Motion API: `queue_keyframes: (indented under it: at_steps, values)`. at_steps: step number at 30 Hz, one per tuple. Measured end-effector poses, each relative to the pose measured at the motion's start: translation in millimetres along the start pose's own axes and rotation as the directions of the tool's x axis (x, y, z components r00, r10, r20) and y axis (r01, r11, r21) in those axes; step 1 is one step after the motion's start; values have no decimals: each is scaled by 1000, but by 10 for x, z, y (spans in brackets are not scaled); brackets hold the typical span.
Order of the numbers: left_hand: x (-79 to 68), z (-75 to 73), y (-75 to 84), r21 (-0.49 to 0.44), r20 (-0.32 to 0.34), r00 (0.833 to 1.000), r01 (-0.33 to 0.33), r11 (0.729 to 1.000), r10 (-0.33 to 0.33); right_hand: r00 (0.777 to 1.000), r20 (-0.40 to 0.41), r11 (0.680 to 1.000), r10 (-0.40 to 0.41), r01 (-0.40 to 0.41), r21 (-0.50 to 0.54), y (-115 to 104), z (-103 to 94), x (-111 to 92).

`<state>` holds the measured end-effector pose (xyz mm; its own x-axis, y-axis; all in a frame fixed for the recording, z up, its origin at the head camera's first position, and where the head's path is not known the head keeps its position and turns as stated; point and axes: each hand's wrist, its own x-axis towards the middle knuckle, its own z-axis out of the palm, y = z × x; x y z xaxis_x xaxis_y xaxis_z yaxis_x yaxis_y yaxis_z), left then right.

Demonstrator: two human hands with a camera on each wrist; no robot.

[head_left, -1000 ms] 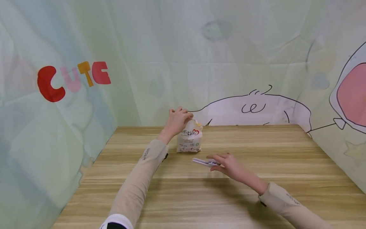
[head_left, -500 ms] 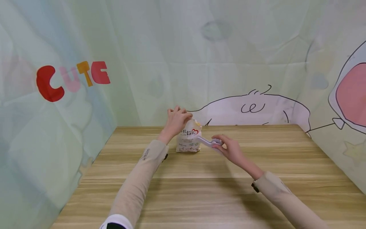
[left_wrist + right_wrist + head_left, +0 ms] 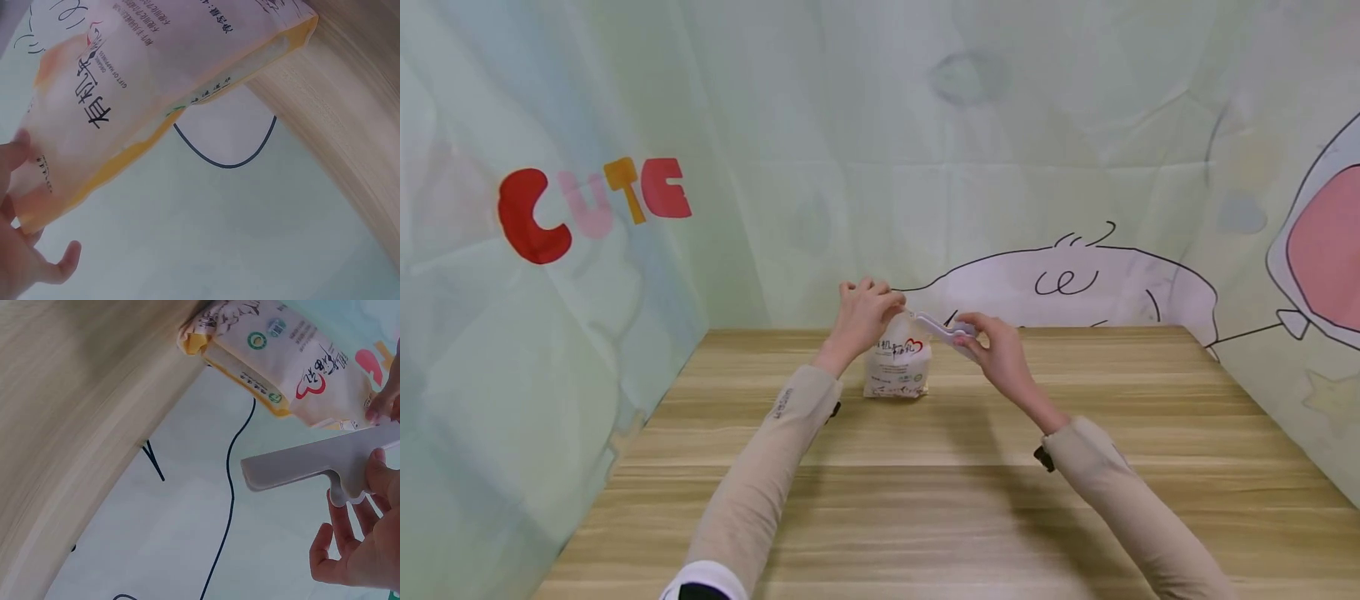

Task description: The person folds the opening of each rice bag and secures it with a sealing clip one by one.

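Observation:
A white plastic bag (image 3: 897, 371) with yellow edges, dark lettering and a red heart stands upright near the table's back edge. My left hand (image 3: 868, 315) pinches its top left corner; the left wrist view shows thumb and fingers about the bag's (image 3: 137, 81) upper end. My right hand (image 3: 1004, 358) grips a pale lavender bag clip (image 3: 934, 325) by its handle end, at the bag's top right. In the right wrist view the long bar of the clip (image 3: 294, 464) lies just beside the bag's top edge. Whether clip and bag touch, I cannot tell.
The wood-grain table (image 3: 865, 517) runs back to a printed cloth backdrop (image 3: 820, 208) right behind the bag. Cloth walls also enclose both sides, the left one with the coloured letters CUTE.
From low in front of the bag, my right hand has lifted the bag clip up and forward to the bag's top. My left hand and the bag have stayed put.

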<state>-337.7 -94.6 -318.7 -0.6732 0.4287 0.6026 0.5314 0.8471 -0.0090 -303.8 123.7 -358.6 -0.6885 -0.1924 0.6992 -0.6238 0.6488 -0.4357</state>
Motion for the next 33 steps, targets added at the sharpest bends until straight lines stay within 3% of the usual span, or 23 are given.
queue_keyframes:
  at_steps: [6,11,17,24,33]
  values:
    - [5,-17,4,-20,-25,1000,-8,1000,7,998,-65,999,9,-6,48,-27,31,119]
    - [15,-34,-3,-11,-2,1000,5,1000,-5,995,-97,997,34,-27,71,-54,65,234]
    - [11,-50,-4,-42,-2,1000,-2,999,2,996,-70,989,60,-50,138,-100,102,321]
    - [-3,-10,-42,-52,-44,999,-27,998,25,998,-48,989,31,-24,146,-102,182,366]
    - [15,-38,-22,-38,21,1000,2,999,-1,997,-66,986,49,-37,165,-75,257,422]
